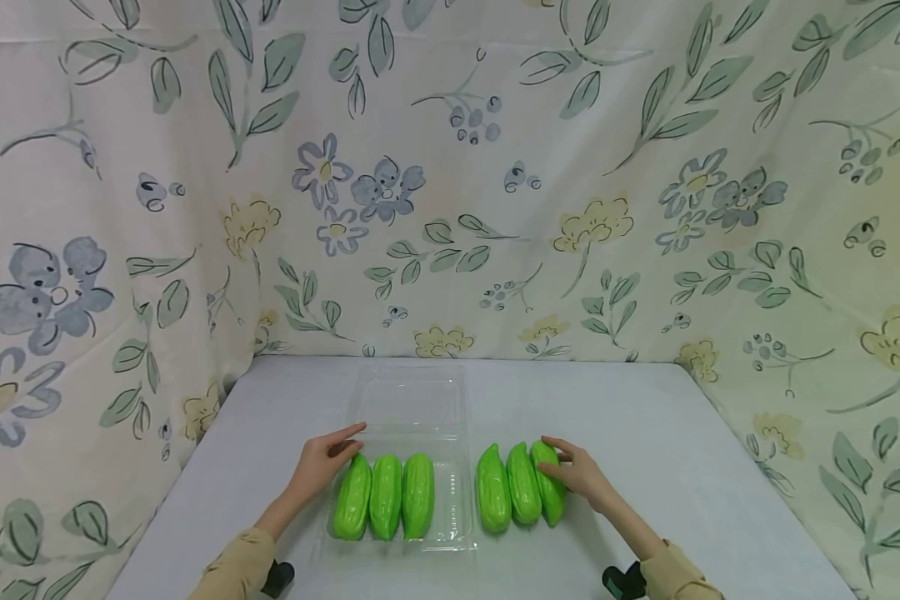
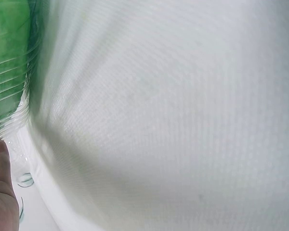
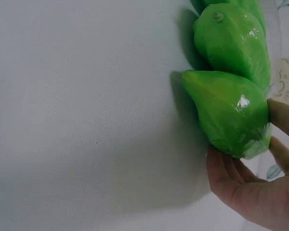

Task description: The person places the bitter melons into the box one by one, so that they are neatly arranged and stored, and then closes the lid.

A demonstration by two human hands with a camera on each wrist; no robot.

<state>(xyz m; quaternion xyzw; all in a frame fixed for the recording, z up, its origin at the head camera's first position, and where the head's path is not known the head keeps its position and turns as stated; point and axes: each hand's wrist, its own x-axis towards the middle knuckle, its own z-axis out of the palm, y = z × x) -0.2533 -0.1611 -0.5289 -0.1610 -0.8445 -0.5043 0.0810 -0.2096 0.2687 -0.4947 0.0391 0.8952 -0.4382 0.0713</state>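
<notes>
One green gourd (image 1: 552,498), lower right, long axis near-vertical, gripped by curled right hand (image 1: 581,477); clear clamshell (image 1: 456,500) frame-left; left hand (image 1: 327,459) extended.

Left three fruits (image 1: 386,497) and right three fruits (image 1: 523,485) were plain bright green, glossy; rightmost went yellower at one tip. Container (image 1: 453,508) was clear, colourless. Table (image 1: 607,400) was plain white. Cloth (image 1: 450,204) at far side and both sides was cream, printed with blue flowers, yellow flowers, grey-green leaves, bluish berries, dark outlines. Left sleeve (image 1: 240,567) and right sleeve (image 1: 675,571) were plain beige. Wrist gear (image 1: 277,577) was black.
</notes>
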